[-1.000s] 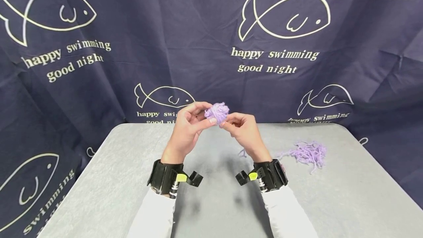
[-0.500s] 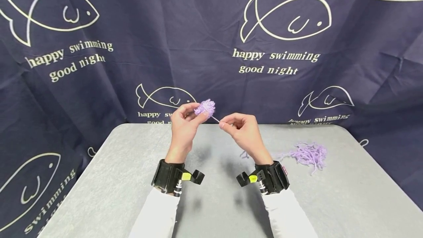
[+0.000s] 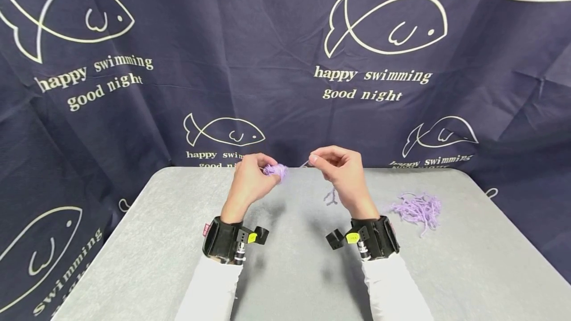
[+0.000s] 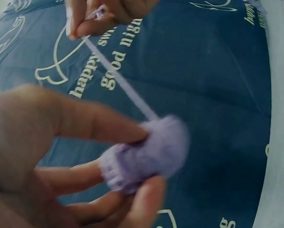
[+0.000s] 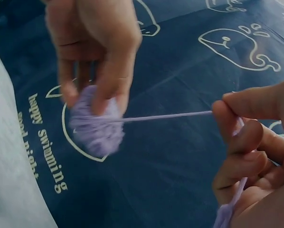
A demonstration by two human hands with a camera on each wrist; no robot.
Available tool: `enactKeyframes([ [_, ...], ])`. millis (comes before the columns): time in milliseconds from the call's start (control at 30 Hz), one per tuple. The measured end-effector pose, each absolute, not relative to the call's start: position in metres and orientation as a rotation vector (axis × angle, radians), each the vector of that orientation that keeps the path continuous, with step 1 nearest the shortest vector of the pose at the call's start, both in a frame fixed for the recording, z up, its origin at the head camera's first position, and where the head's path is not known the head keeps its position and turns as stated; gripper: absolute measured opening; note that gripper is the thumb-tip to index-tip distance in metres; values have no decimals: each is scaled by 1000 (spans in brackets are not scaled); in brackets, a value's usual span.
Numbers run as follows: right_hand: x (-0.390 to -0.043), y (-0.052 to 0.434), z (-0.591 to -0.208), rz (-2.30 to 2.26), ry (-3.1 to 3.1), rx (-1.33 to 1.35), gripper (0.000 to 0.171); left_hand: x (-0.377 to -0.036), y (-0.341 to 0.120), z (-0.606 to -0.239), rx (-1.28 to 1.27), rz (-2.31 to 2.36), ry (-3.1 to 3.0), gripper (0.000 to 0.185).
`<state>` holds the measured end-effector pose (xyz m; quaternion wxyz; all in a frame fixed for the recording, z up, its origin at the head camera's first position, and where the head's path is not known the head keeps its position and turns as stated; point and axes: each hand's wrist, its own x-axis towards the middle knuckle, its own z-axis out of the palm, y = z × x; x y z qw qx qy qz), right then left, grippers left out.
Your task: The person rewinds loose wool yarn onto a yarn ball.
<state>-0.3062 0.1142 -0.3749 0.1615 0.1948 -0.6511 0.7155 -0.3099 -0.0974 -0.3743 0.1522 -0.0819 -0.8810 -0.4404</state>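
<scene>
A small ball of purple yarn (image 3: pixel 276 171) is held between the thumb and fingers of my left hand (image 3: pixel 251 181), above the table's far edge. In the left wrist view the yarn ball (image 4: pixel 154 152) looks slightly blurred. My right hand (image 3: pixel 341 175) pinches a yarn strand (image 5: pixel 168 116) between thumb and forefinger. That strand runs taut from the ball to the pinch in the right wrist view. Past the pinch, the yarn passes through the curled fingers and hangs below the palm. A tail of yarn (image 3: pixel 331 196) shows beside the right wrist in the head view.
A loose, tangled heap of purple yarn (image 3: pixel 418 209) lies on the right part of the grey table (image 3: pixel 178 222). Behind the table hangs a dark blue curtain (image 3: pixel 276 53) printed with white fish and lettering. Black camera straps circle both wrists.
The hands have drawn apart, stretching the strand between them. My left hand went left, then tipped down with the ball. My right hand has shifted a little right.
</scene>
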Motion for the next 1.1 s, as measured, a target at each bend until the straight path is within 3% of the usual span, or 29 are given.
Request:
enactKeyframes([
  [167,-309,117,-375,2221,-1635,479,4,-305,-106,-370,-602,-1523,-2732,24],
  [233,-310,116,-376,2272,-1578,432,10,-304,-111,-369,-823,-1678,-2722,25],
  [367,-314,115,-381,2271,-1609,365,8,-307,-118,-367,-1247,-1959,-2522,26],
  [467,-317,114,-386,2170,-1759,386,7,-307,-119,-365,-1353,-2224,-2253,26],
  [633,-316,108,-390,1920,-2083,517,12,-306,-113,-362,-1138,-2617,-1782,31],
  [833,-309,101,-386,1743,-2243,671,5,-308,-95,-361,-611,-2705,-1438,27],
  [1100,-304,101,-380,1725,-2188,699,4,-311,-84,-370,-301,-1767,-1918,27],
])
